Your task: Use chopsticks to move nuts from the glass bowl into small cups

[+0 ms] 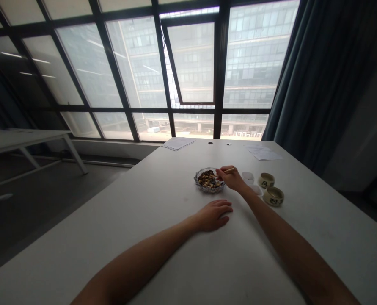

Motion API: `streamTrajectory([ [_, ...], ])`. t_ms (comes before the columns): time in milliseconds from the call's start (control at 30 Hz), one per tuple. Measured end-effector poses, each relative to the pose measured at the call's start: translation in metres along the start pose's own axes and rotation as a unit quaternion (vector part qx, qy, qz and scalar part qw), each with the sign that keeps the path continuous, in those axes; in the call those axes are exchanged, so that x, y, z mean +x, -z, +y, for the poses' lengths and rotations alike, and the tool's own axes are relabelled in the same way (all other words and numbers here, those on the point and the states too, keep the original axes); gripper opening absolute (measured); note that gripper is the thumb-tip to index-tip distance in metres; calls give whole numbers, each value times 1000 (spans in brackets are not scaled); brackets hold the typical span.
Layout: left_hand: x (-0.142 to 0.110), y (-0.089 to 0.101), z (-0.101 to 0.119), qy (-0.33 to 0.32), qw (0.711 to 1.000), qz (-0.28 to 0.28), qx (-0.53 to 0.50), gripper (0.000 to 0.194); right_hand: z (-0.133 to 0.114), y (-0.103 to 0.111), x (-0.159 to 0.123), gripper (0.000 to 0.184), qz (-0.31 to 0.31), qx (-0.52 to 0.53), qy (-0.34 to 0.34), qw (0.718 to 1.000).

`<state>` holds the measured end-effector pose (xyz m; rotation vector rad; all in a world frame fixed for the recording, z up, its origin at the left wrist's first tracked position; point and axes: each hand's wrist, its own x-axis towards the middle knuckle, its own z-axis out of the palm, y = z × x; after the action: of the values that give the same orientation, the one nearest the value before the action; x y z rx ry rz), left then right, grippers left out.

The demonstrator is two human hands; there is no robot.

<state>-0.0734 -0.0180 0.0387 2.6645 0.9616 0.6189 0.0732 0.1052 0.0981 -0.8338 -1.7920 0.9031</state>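
My right hand (231, 178) is closed round a pair of chopsticks (229, 171), whose tips reach in among small brown and tan pieces (206, 180) that look like mixed nuts or beans. These pieces fill a clear glass bowl (198, 185) with a scalloped rim. On the table just in front of the bowl, my left hand (214, 215) lies flat with fingers stretched to the right, holding nothing. To the right of my right hand are two small clear plastic containers (248, 178) and two beige ceramic cups with dark characters, a far cup (266, 180) and a near cup (273, 197).
The white table (137, 203) runs toward the windows. At its far end lie a paper stack (178, 143), loose sheets (263, 152) and a small dark disc (210, 143). Another white table (26, 137) stands to the left; a dark blue curtain (312, 93) hangs at the right.
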Motion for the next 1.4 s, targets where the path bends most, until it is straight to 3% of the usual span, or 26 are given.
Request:
streamTrajectory([
  [467,0,-4,-3,-5,1000,8,3,37,23,-7,-1,49,13,24,-19,999],
  [667,0,-1,-1,-5,1000,2,-1,36,9,5,6,45,53,42,-46,997],
  [833,0,0,0,0,1000,0,-4,37,-29,30,8,38,101,67,-79,990],
  [1033,0,0,1,7,1000,-3,-6,37,-67,82,6,28,178,66,-93,977],
  [1233,0,1,0,11,1000,-10,-4,38,-66,131,0,25,239,-16,-137,961],
  [1400,-1,2,0,12,1000,-10,-3,38,-55,143,-2,21,233,-71,-172,955],
])
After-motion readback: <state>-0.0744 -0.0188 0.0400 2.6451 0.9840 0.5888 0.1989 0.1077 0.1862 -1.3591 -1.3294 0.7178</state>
